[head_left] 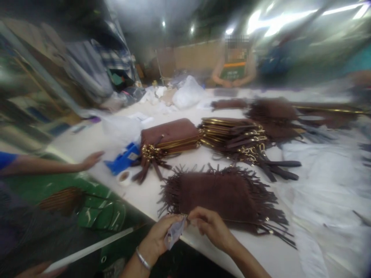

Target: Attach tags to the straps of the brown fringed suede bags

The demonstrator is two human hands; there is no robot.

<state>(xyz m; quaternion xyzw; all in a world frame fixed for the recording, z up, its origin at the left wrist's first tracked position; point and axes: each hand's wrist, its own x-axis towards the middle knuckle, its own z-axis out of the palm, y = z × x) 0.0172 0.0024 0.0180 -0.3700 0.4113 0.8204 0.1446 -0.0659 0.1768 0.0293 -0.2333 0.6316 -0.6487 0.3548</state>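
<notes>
A brown fringed suede bag (220, 195) lies flat on the white table (139, 197) right in front of me. My left hand (160, 233), with a metal bangle on the wrist, pinches a small clear plastic packet (174, 233) at the bag's near edge. My right hand (211, 226) is closed in a pinch at the packet's top, touching the bag's near edge. The whole view is smeared by motion.
Two stacks of brown bags with gold hardware (171, 141) (234, 137) sit behind, more fringed bags (275, 114) farther right. A blue object (123, 158) and tape roll (124, 177) lie at left. Another person's hand (91, 160) reaches in from the left; a person (234, 65) stands at the far end. White sheets (327, 185) cover the right.
</notes>
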